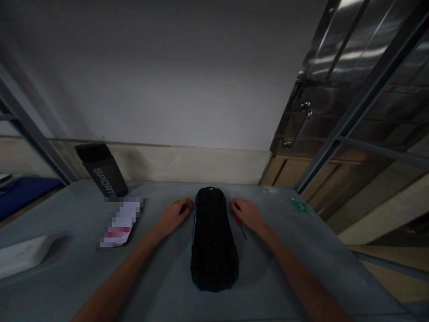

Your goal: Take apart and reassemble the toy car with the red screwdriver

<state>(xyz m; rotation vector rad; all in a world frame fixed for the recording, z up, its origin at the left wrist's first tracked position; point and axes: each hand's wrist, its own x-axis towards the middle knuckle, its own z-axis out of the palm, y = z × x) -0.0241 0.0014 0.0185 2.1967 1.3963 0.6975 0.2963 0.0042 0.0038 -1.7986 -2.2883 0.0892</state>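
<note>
Head view cannot show whether left hand [175,216] or right hand [248,213] grips anything; a nudged screwdriver [238,221] could scratch the toy car [213,243].

There are two hands [176,215] [248,213], one toy car [214,237], one screwdriver [239,221], one bottle [104,172] and one phone [123,221].

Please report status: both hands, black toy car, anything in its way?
Left hand beside long black toy car, touch unclear; right hand at slim red-handled screwdriver, hold unclear. Car lies on grey table, between hands. Closest loose item: screwdriver.
</note>
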